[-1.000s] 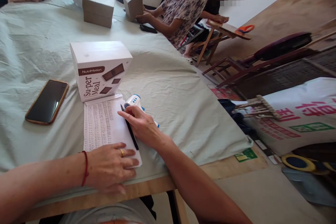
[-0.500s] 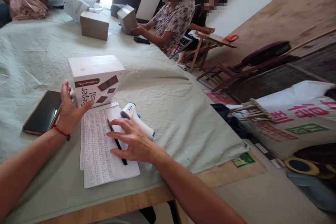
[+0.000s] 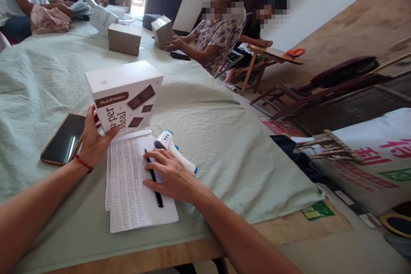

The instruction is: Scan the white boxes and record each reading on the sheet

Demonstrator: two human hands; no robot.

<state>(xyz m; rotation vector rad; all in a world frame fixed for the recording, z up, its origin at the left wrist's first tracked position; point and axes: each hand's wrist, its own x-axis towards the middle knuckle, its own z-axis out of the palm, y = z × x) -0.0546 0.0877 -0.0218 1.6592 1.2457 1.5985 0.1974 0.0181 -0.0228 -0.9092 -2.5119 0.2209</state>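
A white carton box [image 3: 123, 98] with brown print leans slightly on the table, its near lower edge by the papers. My left hand [image 3: 99, 137], a red string round its wrist, grips the box's lower left corner, thumb across the front. Beneath my right hand [image 3: 170, 175] lies a black pen [image 3: 157, 197] on a stack of handwritten paper sheets [image 3: 128, 188]. The fingers of that hand are apart, their tips touching or just over the pen. Right behind it rests a white and blue infrared thermometer [image 3: 184, 160]. Left of the box is a smartphone [image 3: 62, 139].
A pale green cloth [image 3: 205, 137] covers the table. Farther off stand a brown cardboard box [image 3: 124, 39] and another carton [image 3: 162, 32] held by a seated person [image 3: 218, 34]. More people sit around. A stool [image 3: 276, 58] and a white printed sack [image 3: 379, 154] are at the right.
The white box has tilted a little, its near lower edge raised, with my left hand still on it. My right hand has lowered onto the pen. The whole view has shifted slightly.
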